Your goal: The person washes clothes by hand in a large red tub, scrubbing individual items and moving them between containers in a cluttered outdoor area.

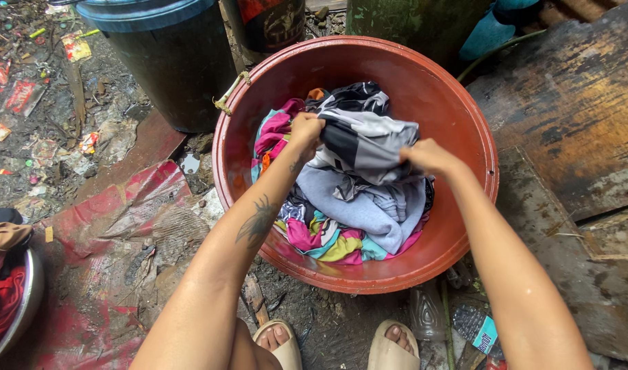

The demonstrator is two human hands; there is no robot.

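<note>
We hold the grey and black striped garment (365, 140) atop the heap of wet clothes (328, 233) in the red basin (465, 226): our left hand (306, 130) bunches its left end, our right hand (427, 156) clenches its right end, so the cloth's long axis runs straight between both fists

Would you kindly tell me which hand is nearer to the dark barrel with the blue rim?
Left. The left hand grips laundry on the basin's barrel side; the right hand grips cloth on the far side.
</note>
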